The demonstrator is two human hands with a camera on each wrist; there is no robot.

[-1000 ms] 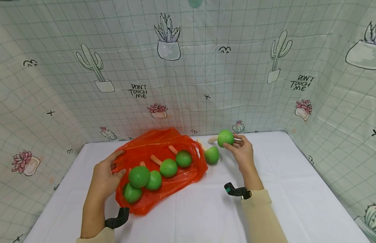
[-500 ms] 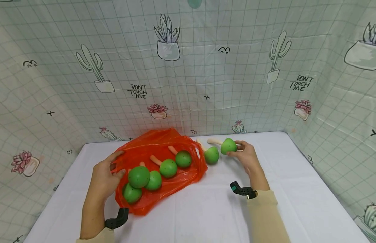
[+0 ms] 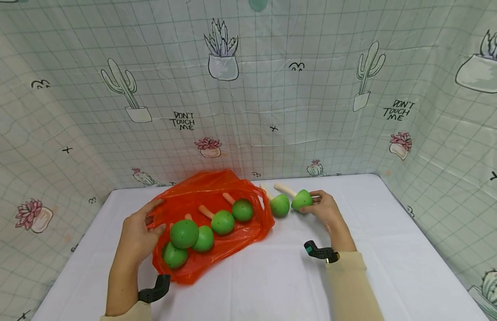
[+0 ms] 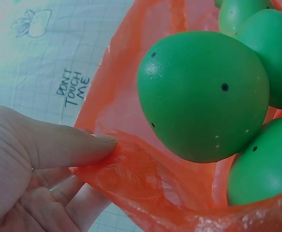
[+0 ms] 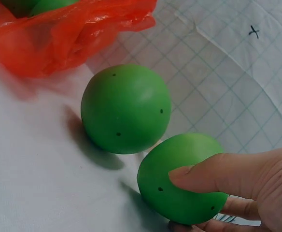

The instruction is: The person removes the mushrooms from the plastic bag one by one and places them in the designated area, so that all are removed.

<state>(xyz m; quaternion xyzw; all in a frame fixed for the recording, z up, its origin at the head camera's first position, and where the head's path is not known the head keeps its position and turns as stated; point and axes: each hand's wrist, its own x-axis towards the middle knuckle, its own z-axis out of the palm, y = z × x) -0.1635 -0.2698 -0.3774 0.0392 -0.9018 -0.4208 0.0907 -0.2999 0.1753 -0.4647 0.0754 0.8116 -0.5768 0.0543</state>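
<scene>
In the head view, my right hand (image 3: pixel 326 209) pinches a green toy mushroom (image 3: pixel 301 200) by its black-dotted cap, thumb on one side and fingers on the other. Its pale stem points to the back left, and the cap sits low over the white table. Just left of it lies a second green toy mushroom (image 3: pixel 280 205), its stem partly behind the bag's edge. My left hand (image 4: pixel 44 164) pinches the rim of a red plastic bag (image 4: pixel 131 169), thumb on top and fingers beneath. Several more green toy mushrooms (image 3: pixel 223 222) lie in the bag, one cap (image 4: pixel 204 96) nearest my thumb.
The white table (image 3: pixel 264 285) spreads in front of the bag and to the right. A grid-patterned cloth (image 3: pixel 248 102) with cactus drawings stands behind and at both sides. A black wrist device (image 3: pixel 321 251) sits on each arm, above pale sleeves.
My right hand has moved slightly right and lower with the mushroom, which now sits beside the other one with its stem pointing back left. My left hand and the bag have stayed put.
</scene>
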